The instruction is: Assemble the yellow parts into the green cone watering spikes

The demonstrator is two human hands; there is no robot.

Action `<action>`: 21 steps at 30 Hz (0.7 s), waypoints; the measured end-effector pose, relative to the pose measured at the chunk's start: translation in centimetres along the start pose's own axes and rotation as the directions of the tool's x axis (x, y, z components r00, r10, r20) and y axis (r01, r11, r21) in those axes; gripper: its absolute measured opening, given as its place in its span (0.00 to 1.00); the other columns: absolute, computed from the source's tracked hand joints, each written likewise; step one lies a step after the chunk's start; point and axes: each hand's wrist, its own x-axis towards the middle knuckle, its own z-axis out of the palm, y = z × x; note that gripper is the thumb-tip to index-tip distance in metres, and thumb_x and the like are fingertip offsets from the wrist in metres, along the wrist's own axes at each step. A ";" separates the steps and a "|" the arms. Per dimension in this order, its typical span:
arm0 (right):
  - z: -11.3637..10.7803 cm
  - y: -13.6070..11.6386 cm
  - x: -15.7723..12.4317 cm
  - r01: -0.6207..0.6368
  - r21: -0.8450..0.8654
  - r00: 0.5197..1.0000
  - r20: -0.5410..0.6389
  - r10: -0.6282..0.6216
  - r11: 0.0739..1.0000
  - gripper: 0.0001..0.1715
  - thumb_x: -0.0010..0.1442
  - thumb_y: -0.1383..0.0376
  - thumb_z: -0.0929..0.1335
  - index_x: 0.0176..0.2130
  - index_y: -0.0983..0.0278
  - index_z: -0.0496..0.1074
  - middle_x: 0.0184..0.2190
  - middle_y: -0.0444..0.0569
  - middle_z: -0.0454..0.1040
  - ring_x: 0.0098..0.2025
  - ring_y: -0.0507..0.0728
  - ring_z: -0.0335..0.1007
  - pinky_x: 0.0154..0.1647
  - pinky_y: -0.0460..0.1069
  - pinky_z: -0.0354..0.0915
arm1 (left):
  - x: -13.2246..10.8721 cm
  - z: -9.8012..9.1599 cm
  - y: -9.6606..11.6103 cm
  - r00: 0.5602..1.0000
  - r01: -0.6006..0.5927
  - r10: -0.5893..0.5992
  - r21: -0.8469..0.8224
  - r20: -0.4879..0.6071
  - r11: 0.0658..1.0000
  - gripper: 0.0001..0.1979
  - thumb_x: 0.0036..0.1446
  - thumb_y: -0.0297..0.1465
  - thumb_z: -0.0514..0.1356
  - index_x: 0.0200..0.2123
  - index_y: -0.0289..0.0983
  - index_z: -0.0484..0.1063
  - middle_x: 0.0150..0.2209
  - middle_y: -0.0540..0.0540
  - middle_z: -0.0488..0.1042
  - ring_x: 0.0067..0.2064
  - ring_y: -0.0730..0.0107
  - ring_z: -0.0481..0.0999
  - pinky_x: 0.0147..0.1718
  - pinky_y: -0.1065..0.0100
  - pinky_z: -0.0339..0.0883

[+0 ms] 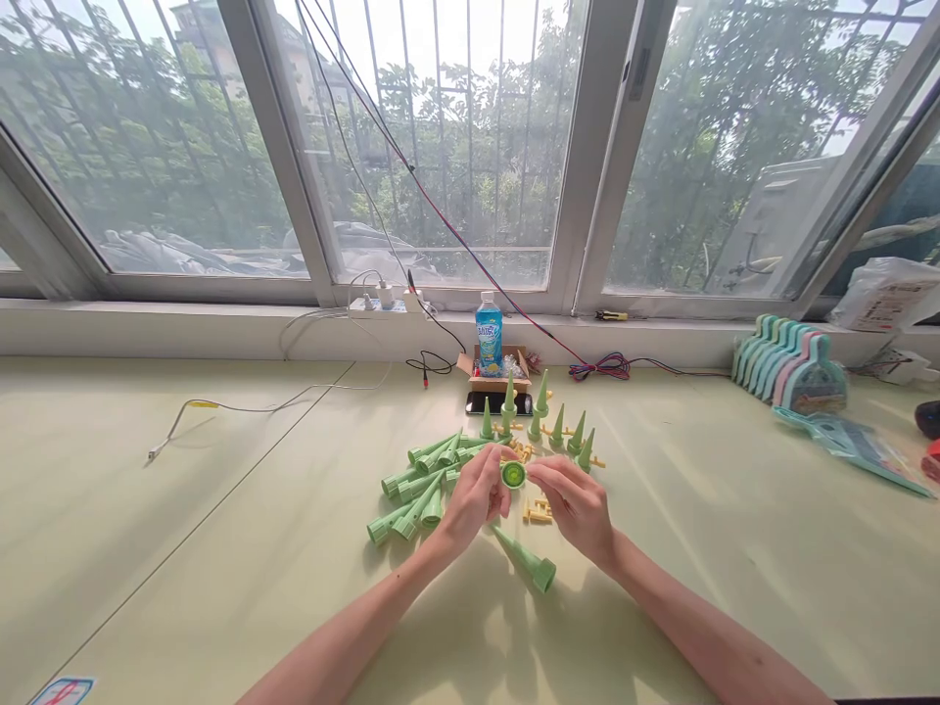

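My left hand (479,494) is closed around a green plastic cone spike (513,475), whose round hollow end faces me. My right hand (577,497) pinches at the right side of that end; whatever lies between its fingertips is too small to make out. Just below my hands one loose green spike (530,560) lies on the table. To the left is a pile of similar green spikes (415,490). Small yellow plastic pieces (540,512) lie between and behind my hands. Several green spikes (577,433) stand point up at the back, some with yellow pieces sticking out.
Behind the spikes are a dark phone (481,403), a small cardboard box (481,383) and a blue bottle (489,333). Coiled cables (609,366) lie near the window ledge. Pastel dustpan-like pieces (793,362) stand at the right. A thin cable (250,409) crosses the left side.
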 end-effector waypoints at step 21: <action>0.1 0.2 0.1 -0.039 0.000 0.999 0.011 0.039 0.999 0.14 0.65 0.77 0.63 0.44 0.61 0.72 0.35 0.51 0.74 0.35 0.55 0.70 0.32 0.49 0.68 | -0.1 -0.1 -0.2 0.994 -0.090 0.089 0.013 0.065 0.996 0.17 0.64 0.45 0.55 0.49 0.41 0.61 0.29 0.57 0.59 0.17 0.87 0.57 0.15 0.79 0.56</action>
